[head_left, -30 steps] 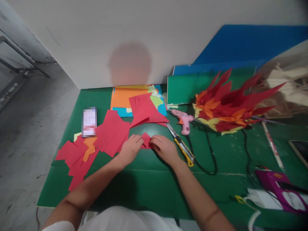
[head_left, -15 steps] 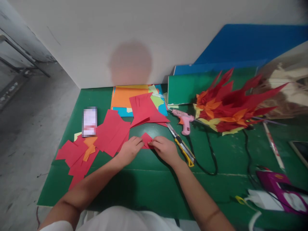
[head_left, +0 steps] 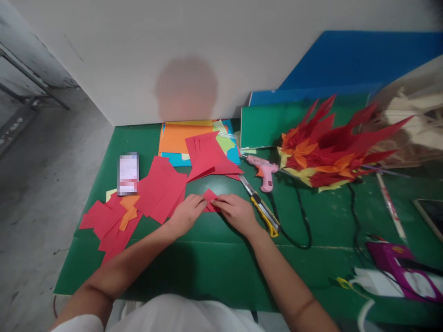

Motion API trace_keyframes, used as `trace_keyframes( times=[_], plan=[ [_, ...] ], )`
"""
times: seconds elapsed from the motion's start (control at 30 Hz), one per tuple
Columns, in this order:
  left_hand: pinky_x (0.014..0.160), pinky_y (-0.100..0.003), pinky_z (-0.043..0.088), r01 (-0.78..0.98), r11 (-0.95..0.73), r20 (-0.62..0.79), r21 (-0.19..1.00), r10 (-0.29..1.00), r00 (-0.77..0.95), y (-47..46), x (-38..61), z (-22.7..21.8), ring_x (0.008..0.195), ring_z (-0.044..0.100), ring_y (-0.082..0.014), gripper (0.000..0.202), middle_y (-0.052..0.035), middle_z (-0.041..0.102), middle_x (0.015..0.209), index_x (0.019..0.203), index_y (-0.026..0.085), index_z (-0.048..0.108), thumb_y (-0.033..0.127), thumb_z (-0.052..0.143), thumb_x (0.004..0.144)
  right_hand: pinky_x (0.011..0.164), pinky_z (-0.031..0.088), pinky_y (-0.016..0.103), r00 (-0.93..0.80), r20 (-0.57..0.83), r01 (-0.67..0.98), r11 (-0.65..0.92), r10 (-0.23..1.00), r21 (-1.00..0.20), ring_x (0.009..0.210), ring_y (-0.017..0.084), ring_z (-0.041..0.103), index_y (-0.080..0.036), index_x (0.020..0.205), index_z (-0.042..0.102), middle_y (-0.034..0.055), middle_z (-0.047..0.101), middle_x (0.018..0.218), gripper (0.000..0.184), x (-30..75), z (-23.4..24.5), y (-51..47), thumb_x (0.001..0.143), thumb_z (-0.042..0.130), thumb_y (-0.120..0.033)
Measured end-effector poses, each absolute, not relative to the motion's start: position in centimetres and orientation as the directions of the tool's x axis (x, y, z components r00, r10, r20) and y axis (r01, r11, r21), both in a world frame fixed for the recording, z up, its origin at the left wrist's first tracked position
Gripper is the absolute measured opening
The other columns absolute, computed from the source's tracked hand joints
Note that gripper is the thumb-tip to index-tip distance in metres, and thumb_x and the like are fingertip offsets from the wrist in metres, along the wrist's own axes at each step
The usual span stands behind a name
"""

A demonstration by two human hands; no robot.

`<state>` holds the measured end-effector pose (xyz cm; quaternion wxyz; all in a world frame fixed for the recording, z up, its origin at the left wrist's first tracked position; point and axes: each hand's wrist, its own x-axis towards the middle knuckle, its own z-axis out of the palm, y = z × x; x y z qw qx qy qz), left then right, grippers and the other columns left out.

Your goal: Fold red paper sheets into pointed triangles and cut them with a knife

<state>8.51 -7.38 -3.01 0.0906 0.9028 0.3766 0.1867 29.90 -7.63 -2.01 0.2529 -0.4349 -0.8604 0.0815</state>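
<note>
A small piece of red paper (head_left: 209, 194) lies on the green table between my two hands, its top corner pointing away from me. My left hand (head_left: 188, 213) has its fingers closed on the paper's left side. On the other side, my right hand (head_left: 236, 213) pinches the paper, fingertips close to its middle. Fingers cover much of the sheet, so any crease under them is hidden. Just left of my left hand, larger red sheets (head_left: 161, 189) overlap. Right of my right hand rests a yellow box cutter (head_left: 263, 213) with its blade out.
A pink glue gun (head_left: 266, 171) with a black cord lies beyond the cutter. Red and orange paper flames (head_left: 328, 157) stand at right. Orange sheets (head_left: 188, 138) and a red stack (head_left: 207, 154) lie at the back, a phone (head_left: 128, 174) at left, a purple box (head_left: 392, 260) at lower right.
My right fingertips have shifted slightly left over the small red paper. My left hand stays nearly in place, and the view has moved a little.
</note>
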Motion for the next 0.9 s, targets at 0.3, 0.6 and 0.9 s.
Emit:
trace_keyframes(
  times=[0.3, 0.6, 0.9],
  plan=[
    [0.085, -0.035, 0.051, 0.65, -0.696, 0.278, 0.306, 0.718, 0.638, -7.19, 8.36, -3.04, 0.093, 0.058, -0.0192, 0.025, -0.01, 0.061, 0.106, 0.107, 0.015, 0.06, 0.018, 0.036, 0.098, 0.064, 0.043, 0.029, -0.51, 0.368, 0.678, 0.627, 0.777, -0.383, 0.076, 0.015, 0.061, -0.024, 0.099, 0.073, 0.0044, 0.073, 0.094, 0.026, 30.03, -2.06, -7.51, 0.095, 0.048, -0.02],
    [0.086, -0.035, 0.05, 0.635, -0.666, 0.174, 0.391, 0.731, 0.66, -6.96, 8.24, -2.48, 0.096, 0.058, -0.019, 0.027, -0.0085, 0.062, 0.106, 0.106, 0.017, 0.062, 0.019, 0.036, 0.098, 0.072, 0.047, 0.031, -0.543, 0.334, 0.662, 0.637, 0.771, -0.394, 0.083, 0.017, 0.062, -0.024, 0.105, 0.072, 0.0067, 0.072, 0.099, 0.031, 30.37, -1.6, -7.62, 0.094, 0.045, -0.015],
    [0.084, -0.032, 0.049, 0.628, -0.7, 0.184, 0.339, 0.704, 0.686, -7.09, 8.37, -2.2, 0.092, 0.057, -0.019, 0.026, -0.0081, 0.061, 0.104, 0.103, 0.016, 0.061, 0.018, 0.036, 0.098, 0.069, 0.047, 0.031, -0.558, 0.322, 0.694, 0.643, 0.765, -0.325, 0.081, 0.018, 0.059, -0.022, 0.105, 0.071, 0.0065, 0.071, 0.1, 0.031, 30.21, -1.97, -7.77, 0.095, 0.043, -0.016]
  ],
)
